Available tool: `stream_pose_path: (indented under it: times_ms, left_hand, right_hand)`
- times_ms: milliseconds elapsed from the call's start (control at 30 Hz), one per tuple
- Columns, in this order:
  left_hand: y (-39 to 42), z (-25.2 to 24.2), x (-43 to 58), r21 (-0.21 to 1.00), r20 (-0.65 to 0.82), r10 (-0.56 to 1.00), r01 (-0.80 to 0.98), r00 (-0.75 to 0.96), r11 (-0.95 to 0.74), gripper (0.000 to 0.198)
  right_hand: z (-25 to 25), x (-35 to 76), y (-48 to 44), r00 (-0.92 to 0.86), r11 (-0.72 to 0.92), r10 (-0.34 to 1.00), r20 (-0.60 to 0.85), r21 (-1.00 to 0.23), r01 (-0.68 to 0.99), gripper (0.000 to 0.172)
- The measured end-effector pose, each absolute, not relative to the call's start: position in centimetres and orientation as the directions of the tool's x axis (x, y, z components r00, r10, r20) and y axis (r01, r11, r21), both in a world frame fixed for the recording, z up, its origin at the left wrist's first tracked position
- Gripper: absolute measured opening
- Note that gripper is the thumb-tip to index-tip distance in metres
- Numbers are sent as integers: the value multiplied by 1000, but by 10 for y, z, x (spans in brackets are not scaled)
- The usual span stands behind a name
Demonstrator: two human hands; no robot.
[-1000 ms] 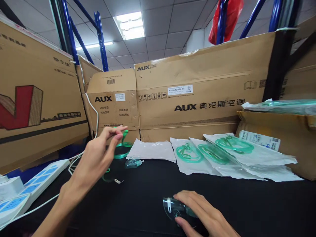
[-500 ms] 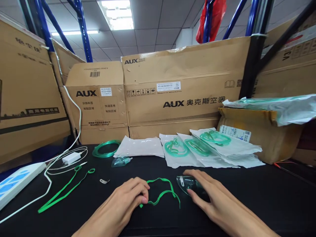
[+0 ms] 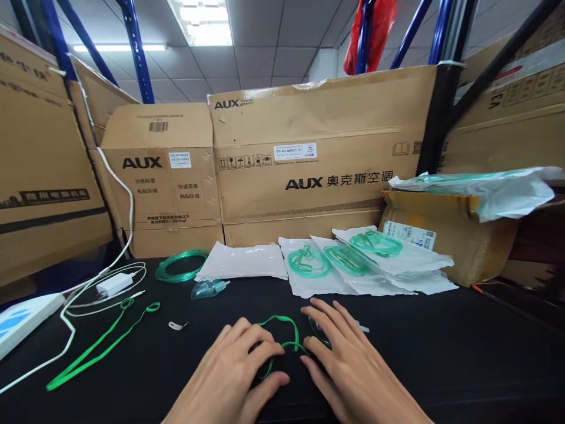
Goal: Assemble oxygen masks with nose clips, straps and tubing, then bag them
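Note:
A thin green elastic strap [image 3: 286,318] lies curved on the black tabletop between my hands. My left hand [image 3: 241,368] is over the strap's left part, thumb and fingers apart. My right hand [image 3: 342,356] spreads its fingers over a clear mask [image 3: 316,333], hiding most of it. A small pale tip [image 3: 364,328] sticks out to the right of that hand. The right fingertips are close to the strap's right end; whether they touch it I cannot tell. Left of my hands lie a small metal strip [image 3: 177,325] and a longer looped green strap [image 3: 101,356].
Behind my hands lie a small clear mask [image 3: 207,288], a green tubing coil [image 3: 179,272], a white packet [image 3: 245,263] and several packs with green tubing [image 3: 309,280]. A power strip [image 3: 26,324] with white cables is at left. Cardboard boxes [image 3: 304,206] wall the back.
My left hand has opened from its pinch on the green strap and moved right. My right hand has moved left and flattened over the mask. The camera view has shifted slightly.

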State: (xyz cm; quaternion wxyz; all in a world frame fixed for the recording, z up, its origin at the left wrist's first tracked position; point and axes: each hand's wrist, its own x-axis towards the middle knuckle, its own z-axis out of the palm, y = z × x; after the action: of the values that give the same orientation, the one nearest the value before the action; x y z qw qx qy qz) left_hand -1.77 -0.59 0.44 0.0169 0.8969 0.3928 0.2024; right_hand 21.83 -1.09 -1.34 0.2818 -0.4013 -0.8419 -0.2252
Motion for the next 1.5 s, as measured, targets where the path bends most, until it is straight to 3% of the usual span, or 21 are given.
stream_pose_path:
  times_ms: [167,333,500,600,700,800,967,1067,1167,1233,1367,1500]
  left_hand:
    - [0,-5,-11,195,426,686,680,590,-707,14]
    - [-1,-1,-6,367,526,696,608,488,-704,14]
    - [-1,10,7,578,418,781,527,465,-623,20]
    - [-1,14,9,660,348,808,487,476,-572,23]
    - [-3,15,8,669,340,815,489,469,-560,26]
    - [-3,14,8,632,345,807,516,479,-577,20]
    - [-1,10,9,589,370,790,534,490,-607,12]
    - [-1,8,6,594,376,805,547,459,-589,13]
    - [-1,6,3,620,380,823,544,421,-565,15]
    - [0,4,2,631,412,820,526,396,-571,15]
    - [2,1,1,643,442,807,489,391,-589,14]
    - [3,1,-1,666,437,805,457,402,-590,14]
  right_hand:
    - [-14,220,-8,-526,598,506,683,162,785,21]
    - [-4,217,-16,-561,682,512,650,89,726,33]
    - [2,217,-20,-549,712,519,655,25,702,35]
    - [9,218,-21,-553,727,595,583,-98,680,32]
    - [14,220,-23,-523,731,642,561,-241,639,28]
    - [15,218,-25,-486,727,651,583,-296,620,28]
    - [15,221,-23,-498,733,630,596,-247,633,26]
    - [10,241,-16,-398,649,630,667,-170,742,20]
    - [-3,269,-9,-256,484,703,664,-182,856,46]
    - [-8,281,-6,-221,476,734,642,-254,842,48]
    - [6,266,-7,-124,478,806,579,-512,714,34]
    - [24,232,-12,-123,437,898,423,-819,372,34]
